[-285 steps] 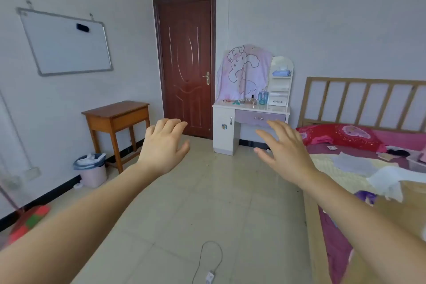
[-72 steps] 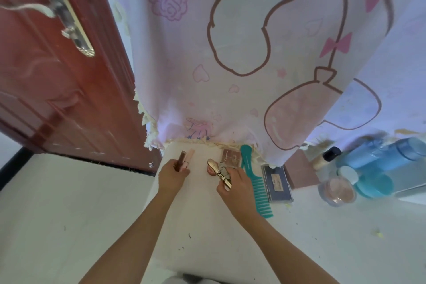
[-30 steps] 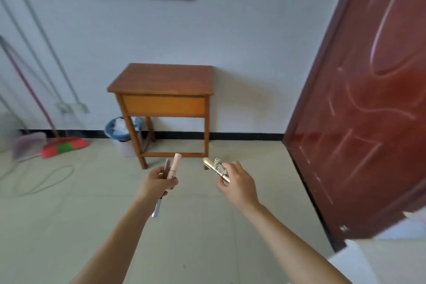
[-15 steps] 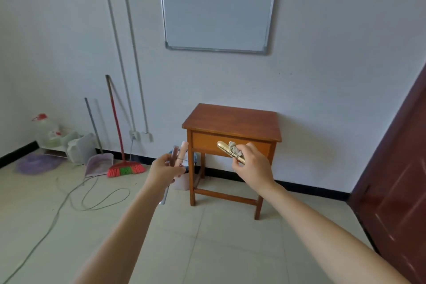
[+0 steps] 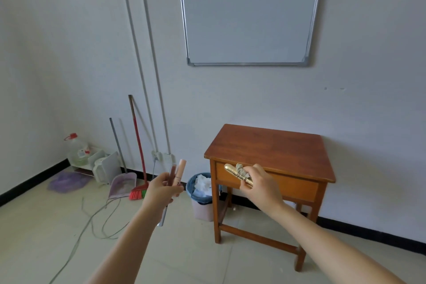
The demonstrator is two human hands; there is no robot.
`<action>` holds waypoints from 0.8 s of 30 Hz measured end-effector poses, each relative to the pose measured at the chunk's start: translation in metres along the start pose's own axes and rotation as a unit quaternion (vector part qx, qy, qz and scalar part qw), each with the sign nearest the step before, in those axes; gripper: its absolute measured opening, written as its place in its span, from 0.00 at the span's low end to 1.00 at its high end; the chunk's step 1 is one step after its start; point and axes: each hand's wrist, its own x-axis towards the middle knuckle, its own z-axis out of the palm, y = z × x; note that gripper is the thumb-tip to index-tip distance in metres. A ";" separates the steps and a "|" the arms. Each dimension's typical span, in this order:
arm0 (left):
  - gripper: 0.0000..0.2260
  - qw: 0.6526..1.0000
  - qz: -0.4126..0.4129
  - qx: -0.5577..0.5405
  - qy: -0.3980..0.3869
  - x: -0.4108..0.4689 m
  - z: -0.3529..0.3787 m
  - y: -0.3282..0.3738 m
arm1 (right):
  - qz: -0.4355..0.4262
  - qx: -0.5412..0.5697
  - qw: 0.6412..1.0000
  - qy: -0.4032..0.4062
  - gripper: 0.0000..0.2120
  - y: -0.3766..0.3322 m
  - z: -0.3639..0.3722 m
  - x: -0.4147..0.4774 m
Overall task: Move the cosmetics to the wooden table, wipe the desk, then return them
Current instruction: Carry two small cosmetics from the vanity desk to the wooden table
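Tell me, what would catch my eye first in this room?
Two outstretched hands fill the foreground: the left hand grips slim tubes, and the right hand holds a gold item. Just beyond them a wooden table stands against the white wall, below a whiteboard.

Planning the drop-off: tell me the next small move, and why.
Probably step closer and set everything on the wooden table: the left hand grips slim tubes, the right hand a gold item, both in the air short of its top.
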 end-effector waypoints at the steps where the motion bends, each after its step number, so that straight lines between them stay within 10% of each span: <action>1: 0.10 1.000 -0.003 -0.004 0.009 0.010 0.000 -0.003 | -0.001 0.007 1.000 -0.010 0.13 0.005 0.011 0.009; 24: 0.11 0.996 -0.072 -0.005 -0.050 0.351 0.059 -0.007 | 0.050 -0.056 0.992 -0.105 0.14 0.129 0.172 0.227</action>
